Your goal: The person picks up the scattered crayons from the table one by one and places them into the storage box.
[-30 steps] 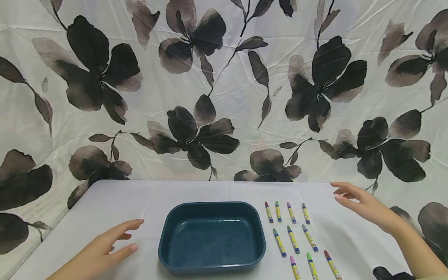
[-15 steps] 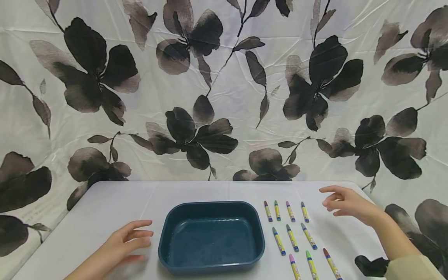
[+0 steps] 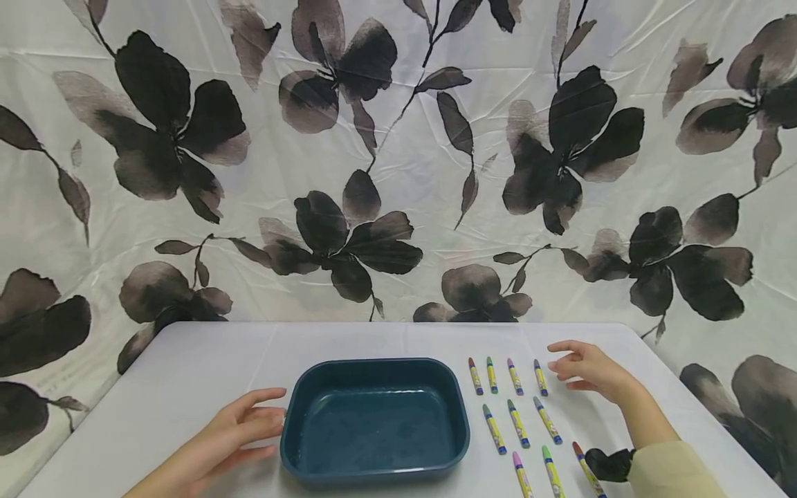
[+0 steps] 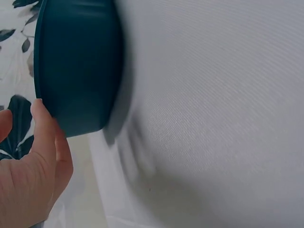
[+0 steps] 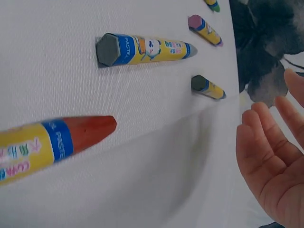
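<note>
A dark teal rectangular basin [image 3: 373, 477] stands at the front middle of the table, with nothing inside. My left hand [image 3: 239, 432] is at its left side, fingers extended, fingertips right at the rim; the left wrist view also has the fingers against the basin's wall [image 4: 78, 71]. Over the table's right side hovers my right hand [image 3: 585, 370], fingers loosely bent and holding nothing. Nearest to it lies a blue-tipped oil pastel [image 3: 540, 378]. Close in the right wrist view are a red-brown pastel [image 5: 90, 133] and a grey one [image 5: 152, 49].
Several more oil pastels in yellow wrappers lie in loose rows right of the basin, among them a green one [image 3: 551, 470] and a pink one [image 3: 521, 474]. A white cloth covers the table [image 3: 218, 360]. Behind it hangs a floral curtain [image 3: 436, 173].
My left hand has moved right up to the basin's rim. My right hand has come left and slightly down toward the pastels. Basin and pastels keep their places.
</note>
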Action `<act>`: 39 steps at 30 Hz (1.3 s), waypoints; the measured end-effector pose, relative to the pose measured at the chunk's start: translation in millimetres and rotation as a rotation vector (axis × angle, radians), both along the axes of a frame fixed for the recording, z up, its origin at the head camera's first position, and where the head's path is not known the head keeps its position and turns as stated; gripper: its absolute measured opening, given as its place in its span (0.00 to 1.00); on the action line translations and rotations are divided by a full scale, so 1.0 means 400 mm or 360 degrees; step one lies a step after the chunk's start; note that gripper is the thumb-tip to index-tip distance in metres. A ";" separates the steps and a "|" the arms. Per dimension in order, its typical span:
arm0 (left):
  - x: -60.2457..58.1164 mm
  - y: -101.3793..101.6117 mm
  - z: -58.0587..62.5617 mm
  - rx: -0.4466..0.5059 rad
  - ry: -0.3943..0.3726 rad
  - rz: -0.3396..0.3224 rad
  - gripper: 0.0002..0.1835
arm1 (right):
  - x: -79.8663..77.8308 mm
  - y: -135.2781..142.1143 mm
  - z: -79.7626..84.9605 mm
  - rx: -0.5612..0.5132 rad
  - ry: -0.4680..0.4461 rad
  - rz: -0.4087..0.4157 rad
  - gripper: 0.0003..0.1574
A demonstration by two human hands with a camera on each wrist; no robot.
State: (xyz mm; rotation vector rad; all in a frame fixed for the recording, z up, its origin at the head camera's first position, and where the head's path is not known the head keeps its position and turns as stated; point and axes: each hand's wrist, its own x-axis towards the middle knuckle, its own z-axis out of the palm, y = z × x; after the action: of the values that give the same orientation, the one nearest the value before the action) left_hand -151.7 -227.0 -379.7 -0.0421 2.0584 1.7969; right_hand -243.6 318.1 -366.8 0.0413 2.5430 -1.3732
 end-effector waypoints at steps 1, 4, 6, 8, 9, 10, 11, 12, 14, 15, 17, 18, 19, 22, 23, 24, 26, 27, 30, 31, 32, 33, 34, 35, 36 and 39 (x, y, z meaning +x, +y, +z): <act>-0.002 0.005 0.002 -0.0006 -0.0004 0.0005 0.39 | -0.003 -0.002 -0.004 -0.0001 -0.0001 -0.0020 0.38; -0.011 0.018 0.009 -0.0027 -0.0010 0.0007 0.39 | -0.015 -0.006 -0.018 0.0007 -0.0017 -0.0078 0.38; -0.018 0.024 0.013 -0.0055 -0.0010 0.0013 0.39 | -0.023 -0.009 -0.028 0.0009 -0.0037 -0.0119 0.37; -0.024 0.026 0.014 -0.0074 0.0001 0.0006 0.39 | -0.031 -0.013 -0.039 0.0017 -0.0066 -0.0166 0.37; -0.026 0.027 0.014 -0.0076 0.0009 0.0000 0.38 | -0.034 -0.015 -0.044 0.0020 -0.0079 -0.0190 0.37; -0.028 0.027 0.014 -0.0076 0.0021 -0.0010 0.38 | -0.037 -0.017 -0.050 0.0024 -0.0088 -0.0208 0.37; -0.030 0.027 0.014 -0.0073 0.0022 -0.0010 0.38 | -0.039 -0.018 -0.055 0.0028 -0.0094 -0.0226 0.36; -0.032 0.027 0.014 -0.0073 0.0031 -0.0019 0.38 | -0.041 -0.020 -0.059 0.0032 -0.0100 -0.0246 0.36; -0.034 0.028 0.013 -0.0063 0.0040 -0.0033 0.37 | -0.042 -0.022 -0.067 0.0032 -0.0116 -0.0282 0.35; -0.035 0.029 0.012 -0.0070 0.0045 -0.0035 0.37 | -0.042 -0.023 -0.070 0.0035 -0.0116 -0.0294 0.34; -0.038 0.032 0.011 -0.0088 0.0054 -0.0029 0.36 | -0.042 -0.025 -0.076 0.0041 -0.0111 -0.0317 0.33; -0.039 0.033 0.011 -0.0101 0.0064 -0.0026 0.36 | -0.042 -0.027 -0.078 0.0049 -0.0108 -0.0330 0.33; -0.041 0.035 0.011 -0.0111 0.0071 -0.0019 0.35 | -0.042 -0.029 -0.080 0.0062 -0.0100 -0.0341 0.32; -0.043 0.040 0.011 -0.0152 0.0095 0.0008 0.35 | -0.046 -0.038 -0.086 0.0114 -0.0069 -0.0354 0.32; -0.043 0.042 0.011 -0.0170 0.0107 0.0011 0.34 | -0.048 -0.042 -0.088 0.0139 -0.0063 -0.0356 0.32; -0.043 0.044 0.010 -0.0197 0.0121 0.0020 0.34 | -0.051 -0.045 -0.090 0.0170 -0.0058 -0.0356 0.32; -0.041 0.048 0.010 -0.0248 0.0141 0.0028 0.34 | -0.057 -0.051 -0.095 0.0231 -0.0052 -0.0353 0.32; -0.040 0.051 0.009 -0.0269 0.0148 0.0033 0.34 | -0.060 -0.053 -0.097 0.0262 -0.0046 -0.0352 0.32; -0.037 0.056 0.007 -0.0293 0.0163 0.0036 0.33 | -0.064 -0.060 -0.099 0.0366 -0.0010 -0.0342 0.32; -0.037 0.055 0.007 -0.0281 0.0162 0.0028 0.33 | -0.064 -0.063 -0.098 0.0398 0.0003 -0.0339 0.32; -0.036 0.055 0.007 -0.0266 0.0158 0.0022 0.32 | -0.063 -0.066 -0.096 0.0429 0.0019 -0.0330 0.32; -0.036 0.053 0.007 -0.0256 0.0161 0.0015 0.32 | -0.062 -0.068 -0.095 0.0452 0.0036 -0.0319 0.31; -0.036 0.052 0.007 -0.0244 0.0165 0.0010 0.32 | -0.061 -0.071 -0.093 0.0476 0.0051 -0.0306 0.31; -0.037 0.050 0.007 -0.0236 0.0167 0.0006 0.33 | -0.060 -0.074 -0.092 0.0499 0.0058 -0.0294 0.30; -0.037 0.049 0.007 -0.0232 0.0166 0.0004 0.33 | -0.059 -0.076 -0.093 0.0519 0.0064 -0.0281 0.30; -0.037 0.047 0.007 -0.0217 0.0168 -0.0001 0.33 | -0.061 -0.078 -0.097 0.0539 0.0071 -0.0247 0.28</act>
State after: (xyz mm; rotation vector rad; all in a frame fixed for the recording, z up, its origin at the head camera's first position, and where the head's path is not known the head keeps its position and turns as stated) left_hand -166.5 -208.4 -377.0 0.0154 2.2522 1.6892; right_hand -268.1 286.9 -405.7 0.2780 2.8325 -0.9839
